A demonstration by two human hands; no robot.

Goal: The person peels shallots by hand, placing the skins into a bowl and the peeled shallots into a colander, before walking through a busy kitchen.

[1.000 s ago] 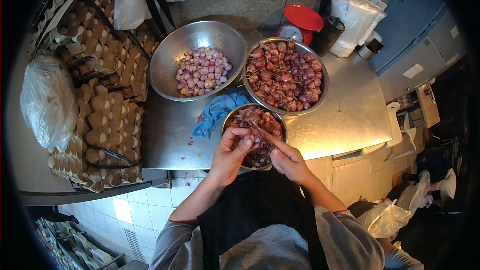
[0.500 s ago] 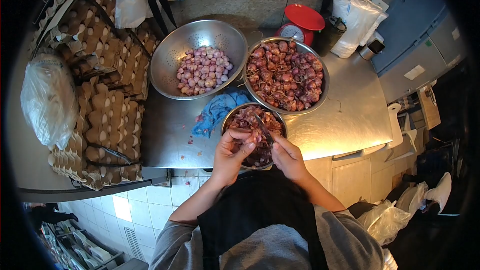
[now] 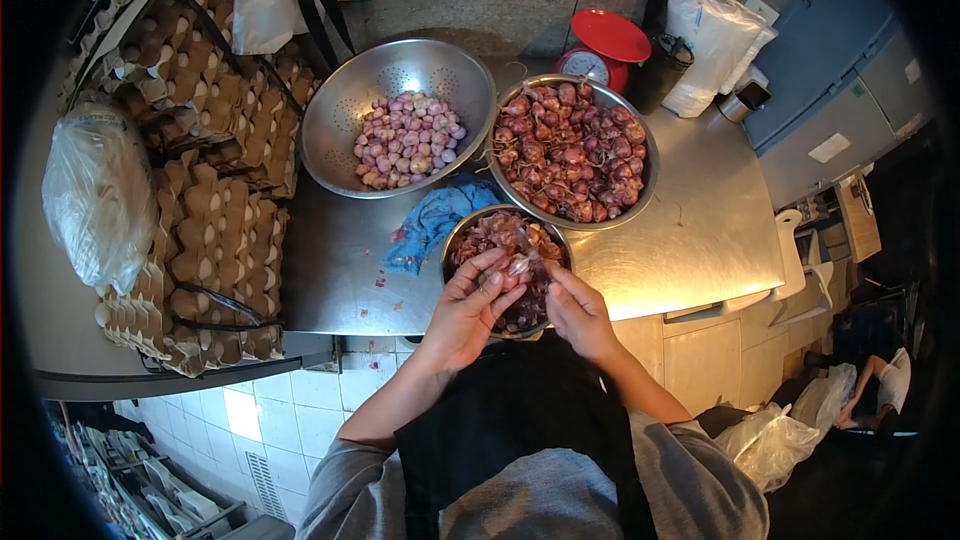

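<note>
My left hand (image 3: pixel 468 308) holds a small shallot (image 3: pixel 512 268) over a steel bowl of peelings (image 3: pixel 475 232) at the table's near edge. My right hand (image 3: pixel 578 312) grips a small knife (image 3: pixel 541 269) whose blade meets the shallot. Behind that bowl, a colander (image 3: pixel 340 110) holds peeled pale-purple shallots (image 3: pixel 405 140). To its right a large steel bowl (image 3: pixel 640 130) is filled with unpeeled red shallots (image 3: pixel 567 150).
A blue cloth (image 3: pixel 435 218) lies between the bowls on the steel table (image 3: pixel 690 230). Stacked egg trays (image 3: pixel 215 210) and a plastic bag (image 3: pixel 95 195) fill the left. A red scale (image 3: pixel 600 48) and a white bag (image 3: pixel 710 35) stand at the back. Another person (image 3: pixel 885 385) is low right.
The knife blade has dropped from pointing up over the bowl down onto the shallot. My left fingers have turned the shallot towards it. Both hands stay over the peelings bowl.
</note>
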